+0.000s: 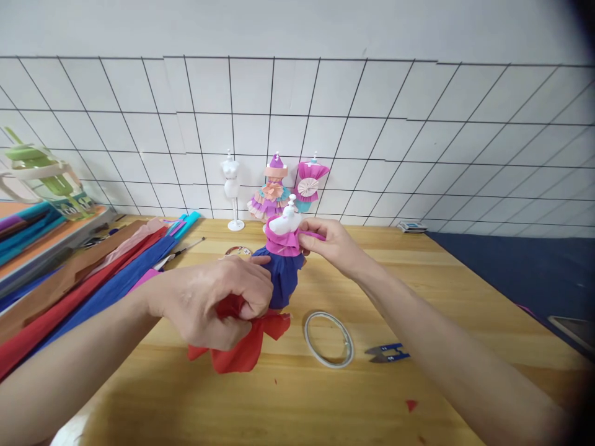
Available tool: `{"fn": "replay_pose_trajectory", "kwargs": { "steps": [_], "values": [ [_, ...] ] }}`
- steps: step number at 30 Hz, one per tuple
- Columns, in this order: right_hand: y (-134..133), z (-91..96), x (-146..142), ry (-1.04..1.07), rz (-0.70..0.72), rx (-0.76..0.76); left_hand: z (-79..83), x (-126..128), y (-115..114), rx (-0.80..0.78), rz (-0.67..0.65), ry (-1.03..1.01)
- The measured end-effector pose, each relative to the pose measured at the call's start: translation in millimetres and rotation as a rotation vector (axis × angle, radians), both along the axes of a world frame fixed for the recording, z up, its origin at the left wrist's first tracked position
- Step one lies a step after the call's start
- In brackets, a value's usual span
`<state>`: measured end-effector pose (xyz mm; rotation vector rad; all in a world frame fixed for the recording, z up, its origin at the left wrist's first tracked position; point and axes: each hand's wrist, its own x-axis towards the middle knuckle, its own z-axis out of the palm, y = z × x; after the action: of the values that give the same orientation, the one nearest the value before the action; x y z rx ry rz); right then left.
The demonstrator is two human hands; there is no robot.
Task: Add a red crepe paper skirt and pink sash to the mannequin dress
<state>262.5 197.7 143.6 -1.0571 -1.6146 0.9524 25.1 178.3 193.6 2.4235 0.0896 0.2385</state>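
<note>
A small white dress form [286,223] stands between my hands, tilted, wearing a magenta paper top [283,243] and a dark blue gathered skirt [281,275]. At the top's right edge, my right hand [330,241] pinches a loose end of the magenta crepe paper. My left hand [230,297] is curled around a gathered piece of red crepe paper [239,356], in front and left of the skirt. Its index finger reaches toward the skirt's left side; whether it touches is unclear. The dress form's stand is hidden.
Double-sided tape roll [329,339] and thread snips [388,353] lie in front. Behind stand a bare dress form [231,186] and two dressed ones [274,192], [312,186]. Coloured crepe paper strips [106,285] and a green-lidded bottle [51,179] are on the left.
</note>
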Motion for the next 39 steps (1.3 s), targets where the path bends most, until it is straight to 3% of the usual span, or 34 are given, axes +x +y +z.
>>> {"fn": "replay_pose_trajectory", "kwargs": {
  "steps": [10, 16, 25, 30, 34, 39],
  "values": [
    [12, -0.1, 8, 0.013, 0.0, -0.012, 0.4, -2, -1, 0.017, 0.009, 0.05],
    [40, 11.0, 12, 0.01, 0.16, -0.108, 0.4, -3, -2, 0.021, 0.003, 0.033],
    [88, 52.6, -3, -0.158, 0.52, -0.412, -1.5, 1, -1, -0.01, -0.007, 0.02],
    [99, 81.1, -20, -0.245, 0.678, -0.494, -1.9, 3, -1, -0.039, -0.025, 0.014],
    [94, 106.5, -35, -0.359, 0.765, -0.463, -0.9, 4, -3, -0.03, -0.019, 0.022],
    [72, 139.2, -58, -0.639, 0.658, -0.228, 0.2, 3, -4, -0.04, -0.017, 0.025]
  ]
}}
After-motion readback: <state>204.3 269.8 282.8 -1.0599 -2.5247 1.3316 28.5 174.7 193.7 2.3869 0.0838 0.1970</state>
